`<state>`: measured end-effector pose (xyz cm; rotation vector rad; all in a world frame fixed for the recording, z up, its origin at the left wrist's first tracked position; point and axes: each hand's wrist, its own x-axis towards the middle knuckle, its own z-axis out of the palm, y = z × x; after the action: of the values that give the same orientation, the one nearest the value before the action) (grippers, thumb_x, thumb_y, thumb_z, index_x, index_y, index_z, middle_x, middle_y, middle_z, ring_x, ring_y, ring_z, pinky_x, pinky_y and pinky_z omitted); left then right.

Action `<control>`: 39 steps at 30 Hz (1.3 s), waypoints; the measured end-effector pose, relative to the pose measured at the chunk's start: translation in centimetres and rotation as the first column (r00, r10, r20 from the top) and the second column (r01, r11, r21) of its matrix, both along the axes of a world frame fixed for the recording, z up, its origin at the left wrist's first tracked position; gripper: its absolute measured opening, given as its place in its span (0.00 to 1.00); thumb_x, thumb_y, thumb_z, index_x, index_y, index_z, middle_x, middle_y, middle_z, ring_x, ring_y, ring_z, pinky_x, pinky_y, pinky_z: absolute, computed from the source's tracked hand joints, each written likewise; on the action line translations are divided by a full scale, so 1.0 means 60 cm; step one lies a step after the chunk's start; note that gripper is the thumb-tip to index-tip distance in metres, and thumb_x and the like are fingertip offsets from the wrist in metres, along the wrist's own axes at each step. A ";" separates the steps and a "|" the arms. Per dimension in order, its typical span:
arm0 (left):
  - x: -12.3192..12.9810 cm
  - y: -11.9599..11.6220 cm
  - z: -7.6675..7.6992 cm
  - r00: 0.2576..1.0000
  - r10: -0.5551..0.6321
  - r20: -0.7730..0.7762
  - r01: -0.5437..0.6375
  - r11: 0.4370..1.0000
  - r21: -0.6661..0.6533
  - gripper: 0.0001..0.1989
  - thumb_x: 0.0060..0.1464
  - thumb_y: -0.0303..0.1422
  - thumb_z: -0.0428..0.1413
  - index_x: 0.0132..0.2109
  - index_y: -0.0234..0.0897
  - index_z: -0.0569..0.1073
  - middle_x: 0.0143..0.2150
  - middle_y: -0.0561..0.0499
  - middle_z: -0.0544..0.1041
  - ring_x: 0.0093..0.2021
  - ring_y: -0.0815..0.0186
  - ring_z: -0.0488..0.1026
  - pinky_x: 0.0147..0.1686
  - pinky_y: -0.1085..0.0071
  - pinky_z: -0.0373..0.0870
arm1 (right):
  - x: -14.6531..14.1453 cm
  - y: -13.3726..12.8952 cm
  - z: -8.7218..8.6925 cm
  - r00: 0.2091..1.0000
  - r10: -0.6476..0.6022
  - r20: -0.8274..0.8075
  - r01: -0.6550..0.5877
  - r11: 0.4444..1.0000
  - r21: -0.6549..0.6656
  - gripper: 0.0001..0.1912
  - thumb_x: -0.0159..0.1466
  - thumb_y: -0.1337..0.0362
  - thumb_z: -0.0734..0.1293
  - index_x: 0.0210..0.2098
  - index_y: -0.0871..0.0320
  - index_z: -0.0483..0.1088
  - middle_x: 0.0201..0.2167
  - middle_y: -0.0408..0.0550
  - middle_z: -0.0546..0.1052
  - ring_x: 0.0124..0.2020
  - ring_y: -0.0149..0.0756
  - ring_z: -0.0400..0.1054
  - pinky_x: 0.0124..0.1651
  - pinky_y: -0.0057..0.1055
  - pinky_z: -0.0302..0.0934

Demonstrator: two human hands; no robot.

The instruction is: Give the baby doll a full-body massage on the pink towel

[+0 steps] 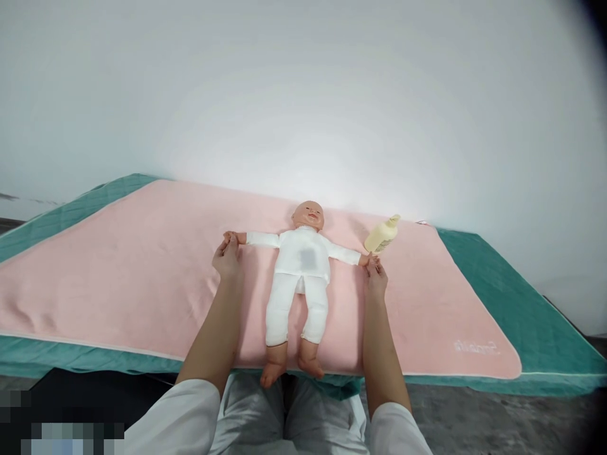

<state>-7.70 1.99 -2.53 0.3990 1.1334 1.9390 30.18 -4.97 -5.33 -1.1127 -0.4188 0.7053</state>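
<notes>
The doll (pixel 303 268) lies face up at the centre of the frame on the pink mat (pixel 408 316), its trunk about midway between your left hand (pixel 227 256) and your right hand (pixel 376 273), neither clearly nearer. Its long axis runs top to bottom of the frame: head (pixel 308 216) at the far end, feet (pixel 274 371) at the mat's near edge, toward you. Its 2 arms (pixel 263 239) spread across that axis, and you pinch the end of each in your fingertips, 1 per side, the right grasp lower in the frame. The yellow bottle (pixel 380 237) is just beyond your right hand.
</notes>
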 end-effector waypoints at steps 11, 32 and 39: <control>0.052 -0.025 0.023 0.923 0.036 -0.382 0.098 0.940 0.327 0.18 0.46 0.33 0.68 0.46 0.35 0.79 0.47 0.42 0.80 0.49 0.57 0.78 0.55 0.56 0.72 | -0.073 -0.018 0.036 0.890 -0.111 0.442 0.043 0.986 0.162 0.28 0.58 0.53 0.71 0.54 0.59 0.69 0.55 0.57 0.73 0.57 0.44 0.69 0.59 0.47 0.66; 0.084 -0.051 0.023 0.152 0.105 -0.983 0.709 0.681 0.182 0.09 0.54 0.35 0.63 0.44 0.49 0.81 0.46 0.51 0.82 0.49 0.60 0.79 0.61 0.53 0.63 | -0.141 -0.044 0.033 0.192 -0.042 0.981 -0.466 0.875 0.129 0.16 0.64 0.57 0.69 0.50 0.51 0.76 0.50 0.48 0.79 0.55 0.39 0.73 0.58 0.39 0.72; 0.083 -0.048 0.017 0.070 0.244 -0.967 0.759 0.616 0.210 0.13 0.55 0.35 0.63 0.48 0.51 0.79 0.48 0.51 0.81 0.51 0.61 0.78 0.59 0.56 0.64 | -0.145 -0.046 0.040 0.124 -0.054 0.991 -0.514 0.850 0.111 0.14 0.67 0.60 0.65 0.50 0.53 0.76 0.50 0.50 0.79 0.57 0.38 0.71 0.58 0.39 0.71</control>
<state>-2.72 -0.88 -1.50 2.5815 0.6654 1.4022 21.50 -7.72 -2.91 -0.9107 -1.9130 -0.0369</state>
